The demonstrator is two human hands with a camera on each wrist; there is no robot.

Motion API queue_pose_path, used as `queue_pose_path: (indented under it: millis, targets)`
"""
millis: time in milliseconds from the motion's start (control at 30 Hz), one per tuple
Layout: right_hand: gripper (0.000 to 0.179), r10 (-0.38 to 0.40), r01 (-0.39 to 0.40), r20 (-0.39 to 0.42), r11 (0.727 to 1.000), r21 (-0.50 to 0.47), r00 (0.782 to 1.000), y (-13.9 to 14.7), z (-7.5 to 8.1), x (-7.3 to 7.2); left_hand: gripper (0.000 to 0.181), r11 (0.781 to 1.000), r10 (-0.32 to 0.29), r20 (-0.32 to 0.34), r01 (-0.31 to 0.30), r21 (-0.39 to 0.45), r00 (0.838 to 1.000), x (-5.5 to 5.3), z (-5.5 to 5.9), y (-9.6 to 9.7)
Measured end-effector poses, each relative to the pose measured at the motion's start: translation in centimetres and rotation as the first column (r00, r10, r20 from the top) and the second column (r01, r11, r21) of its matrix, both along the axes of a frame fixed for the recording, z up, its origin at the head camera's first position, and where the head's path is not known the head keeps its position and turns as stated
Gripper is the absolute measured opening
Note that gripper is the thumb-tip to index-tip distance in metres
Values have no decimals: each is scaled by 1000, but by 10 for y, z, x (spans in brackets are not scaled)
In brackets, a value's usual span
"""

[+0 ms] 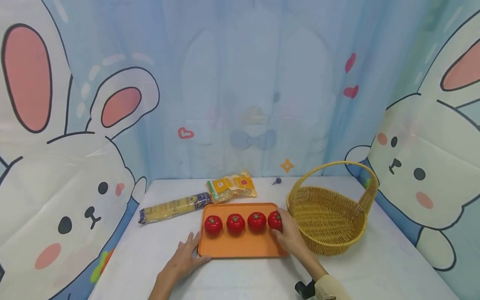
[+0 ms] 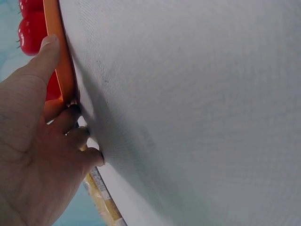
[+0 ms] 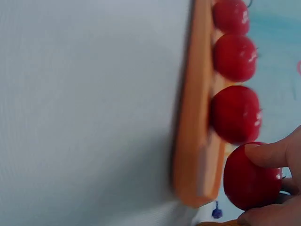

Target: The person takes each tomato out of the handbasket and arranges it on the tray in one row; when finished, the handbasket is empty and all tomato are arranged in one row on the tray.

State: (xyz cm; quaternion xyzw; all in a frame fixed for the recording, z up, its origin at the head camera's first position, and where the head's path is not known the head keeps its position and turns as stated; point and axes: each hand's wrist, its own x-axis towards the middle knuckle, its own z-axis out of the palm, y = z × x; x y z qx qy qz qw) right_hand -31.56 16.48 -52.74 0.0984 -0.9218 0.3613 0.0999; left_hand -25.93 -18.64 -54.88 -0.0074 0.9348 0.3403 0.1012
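Note:
An orange tray (image 1: 243, 249) lies on the white table, with a row of red tomatoes on it. At its right end my right hand (image 1: 292, 236) grips the rightmost tomato (image 1: 274, 221) between thumb and fingers. The right wrist view shows this held tomato (image 3: 251, 181) above the tray's end, beside the next tomato (image 3: 236, 114). My left hand (image 1: 182, 257) holds the tray's near left corner. Its thumb lies on the front rim and its fingers bend against the left side, as the left wrist view shows at the tray edge (image 2: 63, 70).
A wicker basket (image 1: 326, 246) with a tall handle stands just right of the tray. Behind the tray lie a yellow bag (image 1: 234, 187) and a long pack of noodles (image 1: 172, 209). A small dark purple item (image 1: 278, 180) lies near the curtain (image 1: 255, 83).

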Motion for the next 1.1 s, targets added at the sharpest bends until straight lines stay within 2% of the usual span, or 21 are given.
queue_pose_path:
  millis: [267, 533, 767, 967, 1100]
  targets:
    - [72, -22, 22, 15, 1000, -3, 1000, 4, -14, -8, 98, 1000, -13, -4, 13, 5, 1000, 2, -2, 1]
    - [75, -52, 53, 24, 999, -9, 998, 2, -18, -15, 97, 1000, -14, -17, 14, 0, 1000, 3, 2, 3]
    - [69, -55, 54, -25, 998, -30, 998, 1, -26, -16, 96, 1000, -12, -10, 12, -5, 1000, 5, 2, 2]
    - [69, -121, 121, -15, 992, -34, 993, -3, -25, -15, 96, 1000, -17, -13, 16, -11, 1000, 6, 3, 1]
    - [74, -158, 159, 23, 987, -32, 987, -6, -23, -16, 97, 1000, -18, -18, 18, -8, 1000, 6, 2, 1]
